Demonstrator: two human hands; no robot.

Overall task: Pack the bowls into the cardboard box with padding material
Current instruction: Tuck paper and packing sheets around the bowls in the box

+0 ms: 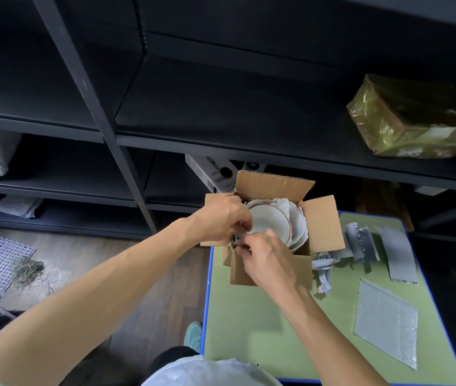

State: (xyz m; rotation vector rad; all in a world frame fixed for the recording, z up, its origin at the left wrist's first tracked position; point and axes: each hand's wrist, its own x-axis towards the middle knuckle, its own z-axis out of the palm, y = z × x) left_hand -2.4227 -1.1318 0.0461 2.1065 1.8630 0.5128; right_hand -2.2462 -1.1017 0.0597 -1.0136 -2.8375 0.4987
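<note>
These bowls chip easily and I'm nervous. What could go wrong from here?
1. The cardboard box stands at the table's far left corner, with one flap overhanging the edge. A push from the left hand or right hand at its rim could shove it off.
2. The front bowl shows a bare face, with white padding only behind it, so it may knock the box wall. The bubble wrap lies unused on the table.

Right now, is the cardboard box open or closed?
Open. The cardboard box has its flaps folded outward, and a white bowl shows inside from above.
</note>
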